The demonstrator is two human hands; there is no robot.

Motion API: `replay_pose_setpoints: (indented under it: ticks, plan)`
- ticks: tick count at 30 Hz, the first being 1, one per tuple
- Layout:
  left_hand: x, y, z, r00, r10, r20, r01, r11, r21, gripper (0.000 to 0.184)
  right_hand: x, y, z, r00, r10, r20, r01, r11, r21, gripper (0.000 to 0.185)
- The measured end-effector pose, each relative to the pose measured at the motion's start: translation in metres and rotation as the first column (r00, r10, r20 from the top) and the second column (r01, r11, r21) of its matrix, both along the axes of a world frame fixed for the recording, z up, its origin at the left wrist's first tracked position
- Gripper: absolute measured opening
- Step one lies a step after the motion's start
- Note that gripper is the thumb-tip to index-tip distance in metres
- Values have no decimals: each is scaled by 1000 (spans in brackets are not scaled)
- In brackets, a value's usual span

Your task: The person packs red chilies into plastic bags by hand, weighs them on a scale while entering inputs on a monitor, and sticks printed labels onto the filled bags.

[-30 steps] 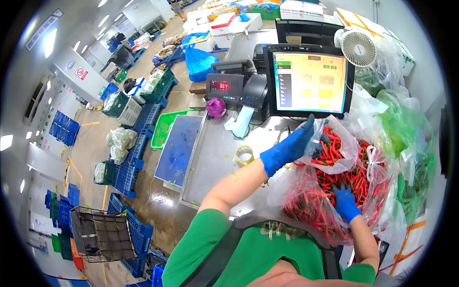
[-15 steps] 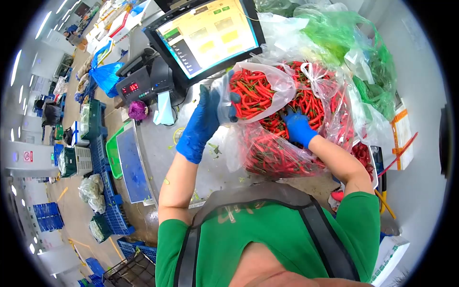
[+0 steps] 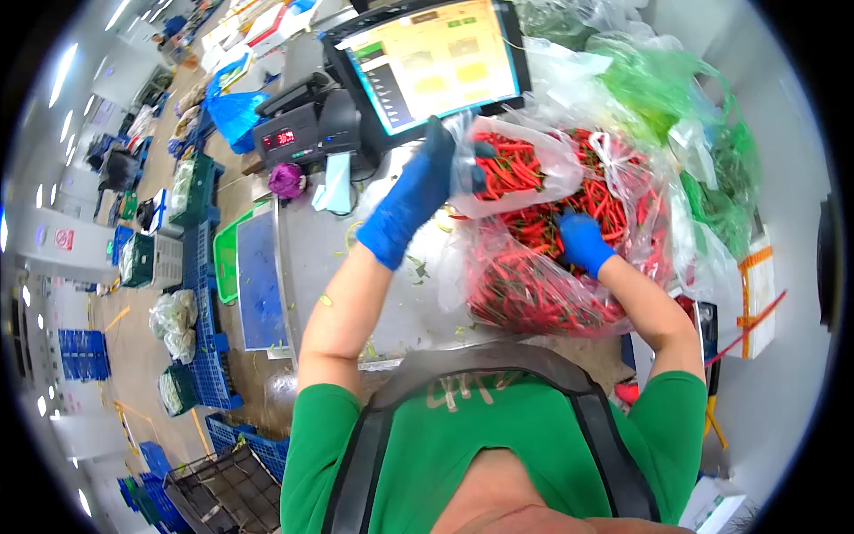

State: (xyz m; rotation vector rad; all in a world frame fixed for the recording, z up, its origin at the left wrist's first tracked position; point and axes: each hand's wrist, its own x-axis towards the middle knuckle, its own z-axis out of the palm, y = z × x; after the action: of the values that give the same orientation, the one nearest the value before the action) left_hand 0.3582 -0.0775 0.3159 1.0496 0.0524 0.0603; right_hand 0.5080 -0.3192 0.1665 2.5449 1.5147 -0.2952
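Note:
My left hand (image 3: 416,198), in a blue glove, is closed on the left side of a small clear plastic bag (image 3: 562,181). Red chili peppers (image 3: 514,169) fill part of that bag, and its mouth faces right. Below and beside it lies a large open clear bag (image 3: 543,298) packed with more red chilies with green stems. My right hand (image 3: 583,242), also blue-gloved, reaches into the large bag. Its fingertips are buried among the chilies, so I cannot see what they grasp.
The bags rest on a metal table (image 3: 382,307) with leaf scraps. Behind stand a touchscreen monitor (image 3: 436,67) and a scale display (image 3: 285,138) with red digits. A purple vegetable (image 3: 286,181) sits near the left edge. Green plastic bags (image 3: 658,84) lie at the back right.
The whole view has shifted, so the table and bags appear further right and slightly lower. Both hands keep nearly the same places relative to the two bags.

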Motion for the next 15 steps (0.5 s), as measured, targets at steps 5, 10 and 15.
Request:
replay_pose_setpoints:
  ticks: [5,10,15]
  plan:
    - [17,-10,16,998,-68,-4,68,997,21,86,3,-40,33,985,-117,-131,154,934,321,79]
    - [1,-20,-1,1000,-16,-9,16,999,47,87,-5,-61,76,945,-73,-320,262,752,605,75]
    - [2,-29,-20,991,-129,39,127,991,52,82,-3,-41,135,929,169,-329,175,583,793,71]
